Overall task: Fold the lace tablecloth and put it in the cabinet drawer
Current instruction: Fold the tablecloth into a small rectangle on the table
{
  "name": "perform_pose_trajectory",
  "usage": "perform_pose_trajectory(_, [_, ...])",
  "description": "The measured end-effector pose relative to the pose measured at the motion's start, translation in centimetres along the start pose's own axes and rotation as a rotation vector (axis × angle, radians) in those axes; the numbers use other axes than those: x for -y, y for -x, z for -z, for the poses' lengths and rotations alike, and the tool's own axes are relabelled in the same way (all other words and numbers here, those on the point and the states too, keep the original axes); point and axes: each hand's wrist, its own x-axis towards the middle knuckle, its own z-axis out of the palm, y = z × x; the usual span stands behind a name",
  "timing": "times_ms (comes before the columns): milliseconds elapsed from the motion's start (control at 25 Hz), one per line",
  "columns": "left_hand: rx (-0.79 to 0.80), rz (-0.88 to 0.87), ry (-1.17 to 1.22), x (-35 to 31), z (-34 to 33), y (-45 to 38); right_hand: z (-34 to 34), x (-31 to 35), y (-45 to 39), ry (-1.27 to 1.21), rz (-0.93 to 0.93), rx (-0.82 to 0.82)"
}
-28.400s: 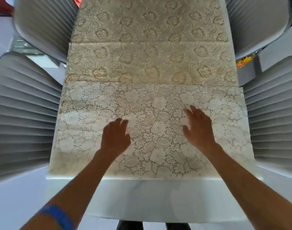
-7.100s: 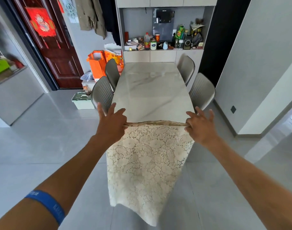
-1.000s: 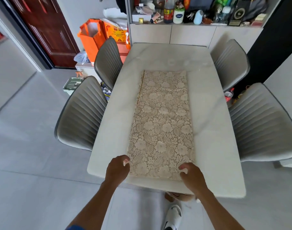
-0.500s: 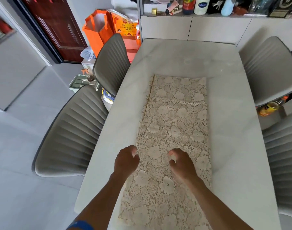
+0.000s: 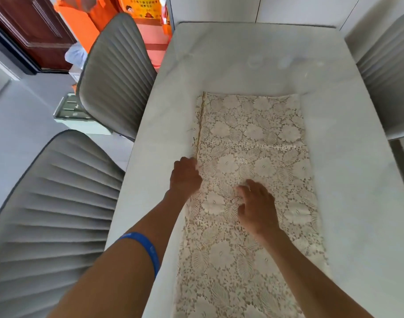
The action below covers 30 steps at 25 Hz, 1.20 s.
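Observation:
The cream lace tablecloth (image 5: pixel 253 145) lies folded into a long narrow strip down the middle of the white marble table (image 5: pixel 357 180). My left hand (image 5: pixel 185 177) rests at the strip's left edge, fingers curled down against the lace. My right hand (image 5: pixel 258 207) lies flat on the middle of the strip with its fingers spread, pressing on the lace. Neither hand has lifted any cloth. The cabinet drawer is not in view.
Two grey ribbed chairs (image 5: pixel 47 214) (image 5: pixel 116 72) stand along the table's left side and another (image 5: pixel 384 76) at the right. Orange bags (image 5: pixel 86 21) sit on the floor by a dark red door (image 5: pixel 29 28). White cabinet fronts (image 5: pixel 253 8) stand beyond the table's far end.
Both hands have slid forward along the strip from its near end toward its middle, and the view has moved closer over the table.

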Motion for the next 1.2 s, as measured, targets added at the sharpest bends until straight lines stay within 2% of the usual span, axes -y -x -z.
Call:
perform_pose_trajectory(120, [-0.075, 0.037, 0.069, -0.2, -0.1, -1.6, -0.1, -0.7, 0.0, -0.025, 0.004, -0.039])
perform_pose_trajectory(440, [-0.066, 0.364, 0.486, -1.6, -1.0, -3.1, -0.3, 0.0, -0.3, -0.087, -0.065, -0.044])
perform_pose_trajectory(680, [-0.107, 0.383, 0.529, -1.9, -1.2, -3.4, -0.2, -0.3, -0.7, -0.105, -0.062, -0.058])
perform_pose_trajectory(880, [-0.159, 0.444, 0.691, -1.2, -1.0, -3.4, -0.1, -0.7, -0.4, 0.017, 0.051, -0.068])
perform_pose_trajectory(1040, [-0.191, 0.436, 0.675, -0.7, -0.8, -3.1, -0.1, -1.2, -0.5, 0.033, -0.021, -0.016])
perform_pose_trajectory(1200, [-0.220, 0.443, 0.692, -0.6, -0.9, -3.0, -0.3, -1.7, -0.4, 0.035, -0.017, 0.000])
